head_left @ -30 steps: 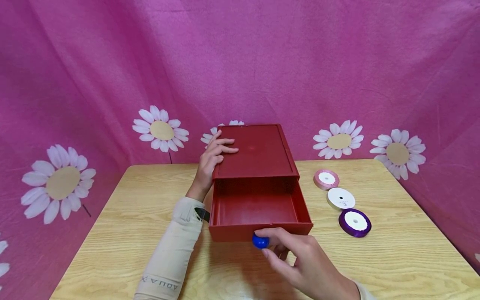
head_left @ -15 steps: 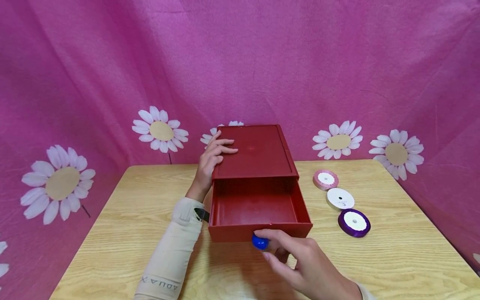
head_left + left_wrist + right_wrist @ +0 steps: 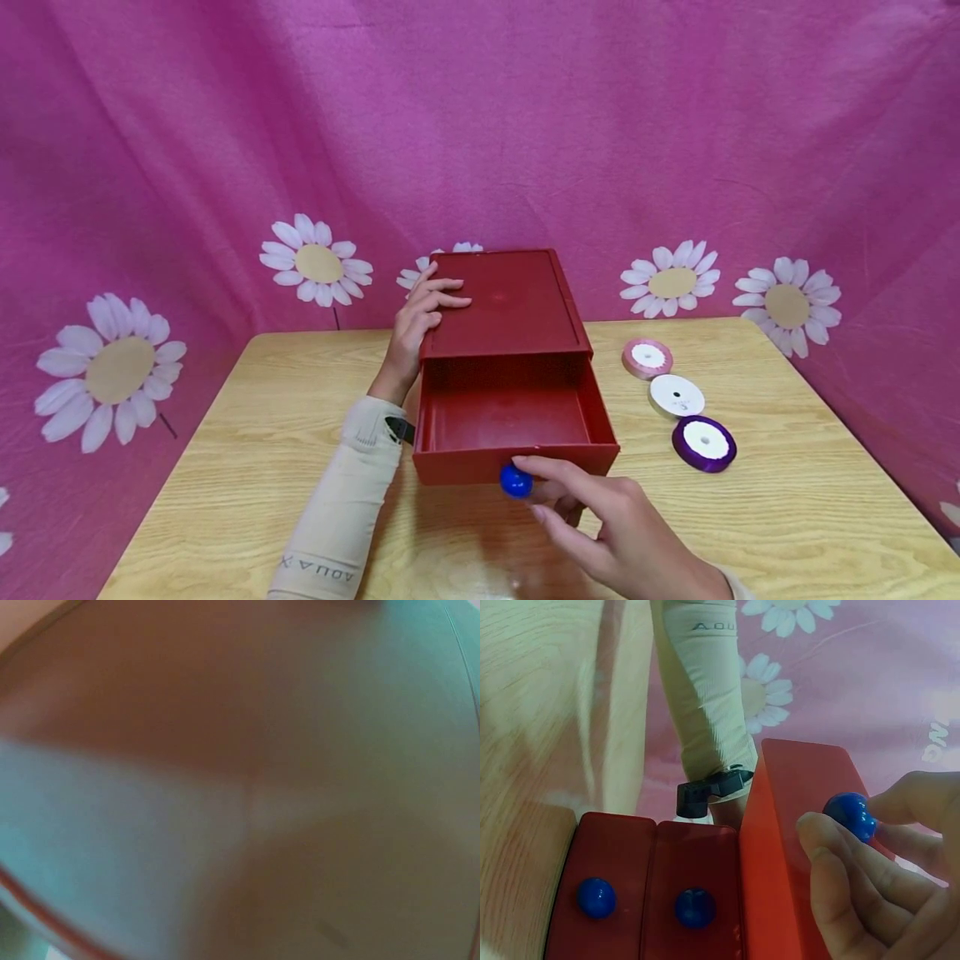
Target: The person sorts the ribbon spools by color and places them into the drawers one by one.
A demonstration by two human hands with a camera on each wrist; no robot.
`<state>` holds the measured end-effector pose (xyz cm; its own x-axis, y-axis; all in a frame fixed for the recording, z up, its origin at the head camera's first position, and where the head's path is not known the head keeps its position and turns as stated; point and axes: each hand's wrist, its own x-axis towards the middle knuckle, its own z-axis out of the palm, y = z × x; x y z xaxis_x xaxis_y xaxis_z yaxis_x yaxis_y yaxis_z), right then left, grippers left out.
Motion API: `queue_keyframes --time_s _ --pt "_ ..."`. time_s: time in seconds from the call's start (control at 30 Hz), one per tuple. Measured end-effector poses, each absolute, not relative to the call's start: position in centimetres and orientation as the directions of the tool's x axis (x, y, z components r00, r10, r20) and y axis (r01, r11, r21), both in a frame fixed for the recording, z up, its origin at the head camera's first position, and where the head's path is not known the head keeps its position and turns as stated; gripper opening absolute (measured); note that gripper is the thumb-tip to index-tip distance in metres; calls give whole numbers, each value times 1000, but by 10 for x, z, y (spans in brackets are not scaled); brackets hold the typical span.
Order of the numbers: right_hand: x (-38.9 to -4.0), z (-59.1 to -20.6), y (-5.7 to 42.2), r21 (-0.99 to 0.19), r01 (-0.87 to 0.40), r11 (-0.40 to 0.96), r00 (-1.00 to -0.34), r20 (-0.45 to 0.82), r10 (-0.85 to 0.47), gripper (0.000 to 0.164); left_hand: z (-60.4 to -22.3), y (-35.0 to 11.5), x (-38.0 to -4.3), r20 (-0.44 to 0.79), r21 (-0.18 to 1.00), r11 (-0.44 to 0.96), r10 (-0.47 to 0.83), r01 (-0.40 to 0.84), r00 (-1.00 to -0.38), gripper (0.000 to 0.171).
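A red drawer cabinet [image 3: 501, 308] stands on the table, its top drawer [image 3: 510, 415] pulled out with nothing visible inside. My left hand [image 3: 414, 333] rests against the cabinet's left side, with its extended fingers on the top. At the drawer front, my right hand [image 3: 600, 512] has its fingers curled about a round blue knob [image 3: 516, 481]. The right wrist view shows the fingers and thumb on either side of that knob [image 3: 850, 816]. Below it are two shut drawers, each with a blue knob [image 3: 694, 907]. A blurred surface fills the left wrist view.
Right of the cabinet lie three ribbon spools: pink [image 3: 647, 358], white [image 3: 677, 396] and purple [image 3: 704, 443]. They sit on a wooden table [image 3: 300, 392]. A pink cloth [image 3: 480, 133] with daisies hangs behind and at the sides.
My right thumb has drawn slightly away from the knob. The drawer stays pulled out and my left hand keeps its place on the cabinet. The head view has shifted a little.
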<state>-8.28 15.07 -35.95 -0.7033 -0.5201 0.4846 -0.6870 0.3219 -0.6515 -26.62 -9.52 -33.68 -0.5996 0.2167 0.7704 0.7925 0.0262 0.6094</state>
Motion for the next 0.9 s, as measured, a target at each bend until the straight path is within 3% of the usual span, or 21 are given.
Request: queue_keyframes --time_s 0.4,0.77,0.9 --pt "-81 -355 166 -586 -727 357 -681 552 -481 53 -338 -94 -266 768 612 23 222 790 -601 40" --pt "-79 -350 183 -531 -743 408 -669 609 -426 40 -338 -95 -268 752 637 28 199 771 -628 41" --pt "-79 -350 188 -519 -736 435 -675 615 -408 38 -338 -95 -267 767 618 14 208 786 -607 39"
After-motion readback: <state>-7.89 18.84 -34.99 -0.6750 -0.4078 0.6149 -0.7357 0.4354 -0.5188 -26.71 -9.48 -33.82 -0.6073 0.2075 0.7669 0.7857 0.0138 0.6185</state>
